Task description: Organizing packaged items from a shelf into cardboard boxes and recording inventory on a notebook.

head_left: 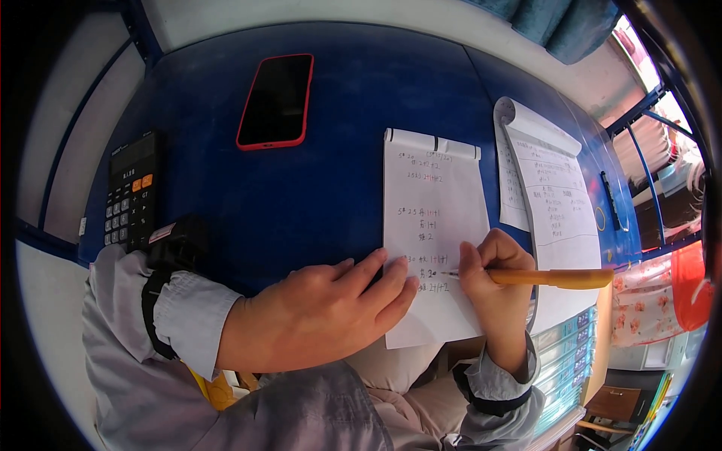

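right hand (492,274) writes on notepad (432,225) with orange pen (553,278).

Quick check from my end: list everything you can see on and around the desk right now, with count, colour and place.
notepad: 1, white, desk centre-right, under both hands
pen: 1, orange, in right hand, tip on notepad
second notepad: 1, white, right of the first
phone: 1, black with red case, far centre, face up
calculator: 1, black, left edge
desk: 1, blue
left hand: flat on notepad's lower left corner
right hand: gripping pen
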`<move>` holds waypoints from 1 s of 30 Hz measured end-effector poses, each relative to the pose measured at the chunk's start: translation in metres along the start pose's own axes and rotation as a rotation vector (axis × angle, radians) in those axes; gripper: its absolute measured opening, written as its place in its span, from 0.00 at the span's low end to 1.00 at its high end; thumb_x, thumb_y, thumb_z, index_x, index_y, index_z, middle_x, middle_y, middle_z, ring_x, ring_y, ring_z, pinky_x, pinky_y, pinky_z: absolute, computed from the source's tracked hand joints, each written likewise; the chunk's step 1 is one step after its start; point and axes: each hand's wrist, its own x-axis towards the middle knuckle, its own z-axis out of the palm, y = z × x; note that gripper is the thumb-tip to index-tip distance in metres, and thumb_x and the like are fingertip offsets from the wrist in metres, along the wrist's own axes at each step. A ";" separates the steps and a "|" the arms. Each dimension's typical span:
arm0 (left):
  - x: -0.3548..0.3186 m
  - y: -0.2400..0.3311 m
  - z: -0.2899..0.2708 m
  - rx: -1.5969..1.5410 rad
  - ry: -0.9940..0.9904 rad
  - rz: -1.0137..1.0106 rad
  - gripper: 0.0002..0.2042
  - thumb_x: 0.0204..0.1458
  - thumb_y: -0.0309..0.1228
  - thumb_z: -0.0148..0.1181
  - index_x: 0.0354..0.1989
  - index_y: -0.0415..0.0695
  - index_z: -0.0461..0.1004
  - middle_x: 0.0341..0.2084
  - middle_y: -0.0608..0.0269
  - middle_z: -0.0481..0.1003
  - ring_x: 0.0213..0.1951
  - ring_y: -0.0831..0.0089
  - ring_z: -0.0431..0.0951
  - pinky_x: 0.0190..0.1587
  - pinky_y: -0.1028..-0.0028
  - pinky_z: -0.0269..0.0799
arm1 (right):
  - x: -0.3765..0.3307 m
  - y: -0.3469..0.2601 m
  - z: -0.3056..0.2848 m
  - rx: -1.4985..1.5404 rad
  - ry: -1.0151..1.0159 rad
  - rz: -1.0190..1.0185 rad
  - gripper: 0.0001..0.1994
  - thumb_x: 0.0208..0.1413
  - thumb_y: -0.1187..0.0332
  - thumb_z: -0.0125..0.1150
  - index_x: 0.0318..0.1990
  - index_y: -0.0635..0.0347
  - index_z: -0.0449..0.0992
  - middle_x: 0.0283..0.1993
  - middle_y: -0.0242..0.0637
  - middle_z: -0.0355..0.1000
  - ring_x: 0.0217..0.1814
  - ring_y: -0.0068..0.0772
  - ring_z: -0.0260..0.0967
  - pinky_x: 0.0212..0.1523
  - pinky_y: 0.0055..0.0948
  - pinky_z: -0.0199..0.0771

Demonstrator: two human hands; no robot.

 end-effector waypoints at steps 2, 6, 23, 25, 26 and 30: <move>0.000 0.000 -0.001 -0.002 -0.001 0.001 0.18 0.46 0.29 0.55 0.48 0.41 0.71 0.42 0.58 0.71 0.43 0.69 0.75 0.29 0.84 0.74 | 0.000 -0.001 0.000 0.000 0.003 -0.001 0.16 0.45 0.76 0.63 0.16 0.60 0.58 0.13 0.25 0.54 0.17 0.13 0.45 0.18 0.17 0.46; 0.002 0.001 -0.002 -0.025 -0.019 -0.005 0.18 0.46 0.29 0.56 0.48 0.41 0.71 0.35 0.62 0.68 0.42 0.71 0.73 0.27 0.86 0.73 | 0.000 -0.002 -0.001 0.011 0.003 0.004 0.16 0.45 0.76 0.62 0.16 0.60 0.58 0.13 0.25 0.54 0.17 0.13 0.45 0.18 0.17 0.46; 0.001 0.001 -0.001 -0.001 0.010 0.009 0.18 0.45 0.29 0.56 0.48 0.41 0.72 0.31 0.65 0.68 0.42 0.72 0.73 0.26 0.86 0.72 | 0.000 -0.001 -0.001 -0.022 -0.009 -0.019 0.16 0.44 0.76 0.63 0.16 0.60 0.59 0.12 0.26 0.54 0.17 0.14 0.45 0.17 0.17 0.47; 0.001 0.001 -0.001 0.004 0.002 0.008 0.18 0.45 0.28 0.56 0.48 0.41 0.72 0.31 0.65 0.68 0.42 0.72 0.74 0.26 0.86 0.72 | 0.000 0.000 0.000 -0.009 -0.010 -0.027 0.16 0.44 0.76 0.63 0.16 0.60 0.59 0.12 0.26 0.54 0.17 0.14 0.46 0.17 0.17 0.47; 0.001 0.001 -0.001 0.004 0.001 0.008 0.18 0.45 0.28 0.56 0.48 0.41 0.72 0.31 0.65 0.68 0.42 0.72 0.74 0.26 0.86 0.72 | 0.000 0.001 0.000 -0.009 -0.010 -0.026 0.16 0.44 0.76 0.63 0.16 0.60 0.59 0.12 0.26 0.54 0.17 0.14 0.46 0.17 0.17 0.47; 0.002 0.001 -0.003 0.011 -0.007 0.010 0.18 0.45 0.28 0.56 0.48 0.41 0.72 0.30 0.65 0.68 0.41 0.72 0.74 0.26 0.87 0.72 | 0.000 0.000 0.000 -0.010 -0.014 -0.015 0.16 0.44 0.76 0.63 0.16 0.60 0.59 0.12 0.27 0.55 0.16 0.14 0.46 0.17 0.17 0.47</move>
